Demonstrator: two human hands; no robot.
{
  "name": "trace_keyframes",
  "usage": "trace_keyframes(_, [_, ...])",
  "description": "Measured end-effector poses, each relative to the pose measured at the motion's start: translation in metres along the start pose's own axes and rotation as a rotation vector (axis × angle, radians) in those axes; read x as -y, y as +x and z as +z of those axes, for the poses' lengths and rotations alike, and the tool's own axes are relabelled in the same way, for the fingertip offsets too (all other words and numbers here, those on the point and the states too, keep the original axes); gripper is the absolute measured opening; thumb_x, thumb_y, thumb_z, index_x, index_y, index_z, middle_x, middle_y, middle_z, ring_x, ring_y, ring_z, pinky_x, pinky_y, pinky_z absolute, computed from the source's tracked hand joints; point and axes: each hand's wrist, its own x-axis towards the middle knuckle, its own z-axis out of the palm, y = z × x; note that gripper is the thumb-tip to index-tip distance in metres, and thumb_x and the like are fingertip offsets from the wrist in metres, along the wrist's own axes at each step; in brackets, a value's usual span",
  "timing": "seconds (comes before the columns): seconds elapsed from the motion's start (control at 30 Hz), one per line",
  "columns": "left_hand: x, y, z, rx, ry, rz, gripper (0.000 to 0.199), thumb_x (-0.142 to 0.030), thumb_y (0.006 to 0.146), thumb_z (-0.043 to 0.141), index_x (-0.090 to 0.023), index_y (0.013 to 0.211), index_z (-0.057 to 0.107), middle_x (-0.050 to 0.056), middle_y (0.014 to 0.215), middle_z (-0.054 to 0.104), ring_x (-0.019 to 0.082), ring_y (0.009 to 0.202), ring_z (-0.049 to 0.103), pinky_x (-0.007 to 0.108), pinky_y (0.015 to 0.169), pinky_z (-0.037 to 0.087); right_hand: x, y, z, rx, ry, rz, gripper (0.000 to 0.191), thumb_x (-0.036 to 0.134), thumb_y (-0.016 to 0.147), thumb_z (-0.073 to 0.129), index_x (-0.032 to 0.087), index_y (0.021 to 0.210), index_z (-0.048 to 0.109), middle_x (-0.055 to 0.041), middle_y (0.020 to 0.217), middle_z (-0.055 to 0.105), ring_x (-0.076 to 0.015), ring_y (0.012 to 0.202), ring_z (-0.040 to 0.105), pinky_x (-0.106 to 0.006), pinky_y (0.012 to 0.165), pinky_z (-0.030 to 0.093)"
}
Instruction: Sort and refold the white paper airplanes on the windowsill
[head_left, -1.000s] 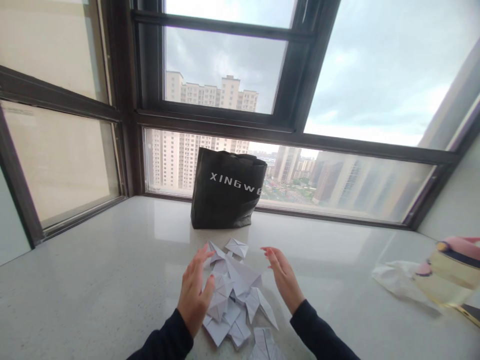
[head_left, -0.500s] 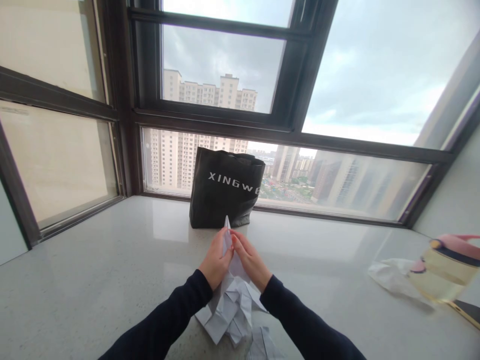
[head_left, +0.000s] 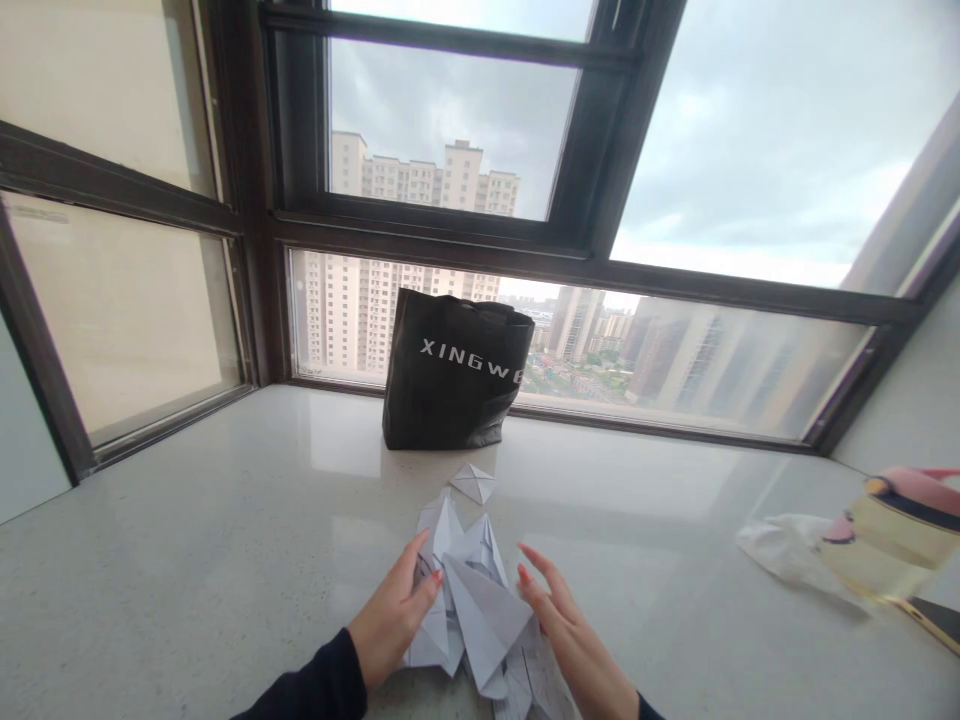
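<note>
A heap of folded white paper pieces (head_left: 487,615) lies on the pale counter, with pointed, creased flaps sticking up. My left hand (head_left: 391,612) is at the heap's left edge, thumb and fingers apart, fingertips against or just beside the paper; exact contact is unclear. On the opposite side, my right hand (head_left: 571,632) is open, its fingers spread beside the heap and holding nothing. A small folded paper square (head_left: 474,483) with crossing creases lies just beyond the heap.
A black bag (head_left: 457,375) with white lettering stands against the window. At the right are a clear bottle (head_left: 896,540) with a pink lid, a crumpled white tissue (head_left: 787,545) and a dark flat object (head_left: 937,622). Dark window frames border the counter (head_left: 225,560).
My hands have parted and come down towards me, letting go of the folded paper they pinched together. The heap and the small square beyond it now show more fully.
</note>
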Motion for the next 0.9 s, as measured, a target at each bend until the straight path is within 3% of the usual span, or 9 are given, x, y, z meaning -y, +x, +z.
trace_keyframes(0.1, [-0.013, 0.008, 0.018, 0.102, -0.112, 0.081, 0.054, -0.036, 0.08, 0.041, -0.009, 0.125, 0.033, 0.014, 0.132, 0.037, 0.023, 0.122, 0.032, 0.035, 0.097, 0.033, 0.013, 0.004, 0.025, 0.045, 0.134, -0.017, 0.064, 0.063, 0.066, 0.05, 0.019, 0.113, 0.049, -0.0101, 0.112, 0.056, -0.0235, 0.101, 0.054, -0.035, 0.086, 0.042])
trace_keyframes(0.2, [-0.025, 0.016, 0.026, 0.102, -0.138, 0.157, 0.05, -0.031, 0.08, 0.039, -0.01, 0.125, 0.033, 0.013, 0.132, 0.037, 0.023, 0.123, 0.032, 0.036, 0.098, 0.032, 0.03, 0.02, 0.036, 0.041, 0.049, -0.145, 0.055, 0.064, 0.071, 0.042, 0.021, 0.104, 0.055, -0.0071, 0.103, 0.061, -0.0227, 0.096, 0.055, -0.036, 0.084, 0.042])
trace_keyframes(0.27, [-0.026, 0.021, 0.023, -0.005, -0.059, 0.149, 0.054, -0.028, 0.078, 0.041, -0.008, 0.127, 0.03, 0.015, 0.135, 0.032, 0.025, 0.125, 0.026, 0.04, 0.102, 0.024, 0.038, 0.036, 0.031, -0.021, -0.19, -0.248, 0.051, 0.06, 0.079, 0.03, 0.023, 0.098, 0.059, -0.0053, 0.098, 0.062, -0.0222, 0.095, 0.054, -0.038, 0.085, 0.04])
trace_keyframes(0.33, [-0.022, 0.025, 0.015, -0.199, 0.062, 0.148, 0.062, -0.024, 0.074, 0.045, -0.005, 0.13, 0.024, 0.017, 0.138, 0.023, 0.026, 0.128, 0.016, 0.042, 0.104, 0.014, 0.04, 0.056, 0.022, -0.106, -0.523, -0.323, 0.047, 0.051, 0.085, 0.021, 0.025, 0.095, 0.06, -0.0035, 0.096, 0.062, -0.0216, 0.096, 0.053, -0.041, 0.087, 0.035])
trace_keyframes(0.4, [-0.014, 0.027, 0.006, -0.375, 0.161, 0.178, 0.069, -0.02, 0.07, 0.046, -0.004, 0.132, 0.019, 0.018, 0.14, 0.017, 0.027, 0.129, 0.01, 0.043, 0.105, 0.009, 0.038, 0.077, 0.013, -0.141, -0.757, -0.351, 0.041, 0.043, 0.088, 0.022, 0.026, 0.096, 0.059, -0.003, 0.096, 0.062, -0.021, 0.094, 0.053, -0.042, 0.087, 0.034])
trace_keyframes(0.47, [-0.008, 0.026, 0.001, -0.436, 0.235, 0.209, 0.072, -0.017, 0.069, 0.045, -0.005, 0.133, 0.016, 0.018, 0.14, 0.017, 0.027, 0.129, 0.011, 0.045, 0.104, 0.01, 0.034, 0.096, 0.008, -0.137, -0.845, -0.357, 0.033, 0.036, 0.086, 0.031, 0.023, 0.101, 0.057, -0.0054, 0.102, 0.06, -0.022, 0.097, 0.051, -0.041, 0.085, 0.034])
trace_keyframes(0.63, [-0.004, 0.008, 0.008, -0.206, 0.523, 0.119, 0.069, -0.025, 0.071, 0.046, -0.012, 0.134, 0.022, 0.016, 0.141, 0.016, 0.034, 0.128, 0.013, 0.057, 0.097, 0.014, 0.022, 0.127, 0.016, -0.059, -0.995, -0.396, 0.038, 0.033, 0.074, 0.055, 0.019, 0.109, 0.054, -0.0115, 0.115, 0.055, -0.0266, 0.109, 0.045, -0.038, 0.084, 0.035])
trace_keyframes(0.77, [-0.012, -0.008, 0.014, 0.103, 0.779, 0.065, 0.077, -0.051, 0.07, 0.048, -0.02, 0.135, 0.021, 0.009, 0.141, 0.017, 0.036, 0.128, 0.008, 0.061, 0.095, 0.008, 0.016, 0.132, 0.018, 0.008, -1.103, -0.416, 0.022, 0.03, 0.07, 0.059, 0.02, 0.089, 0.062, -0.0096, 0.095, 0.065, -0.0269, 0.098, 0.054, -0.039, 0.083, 0.037])
trace_keyframes(0.9, [-0.021, -0.011, 0.011, 0.213, 0.918, -0.004, 0.08, -0.055, 0.072, 0.043, -0.019, 0.136, 0.013, 0.005, 0.143, 0.006, 0.03, 0.129, 0.006, 0.055, 0.099, 0.01, 0.018, 0.123, 0.008, -0.03, -1.141, -0.399, 0.021, 0.022, 0.073, 0.053, 0.015, 0.089, 0.063, -0.0132, 0.081, 0.067, -0.0286, 0.085, 0.06, -0.04, 0.076, 0.042])
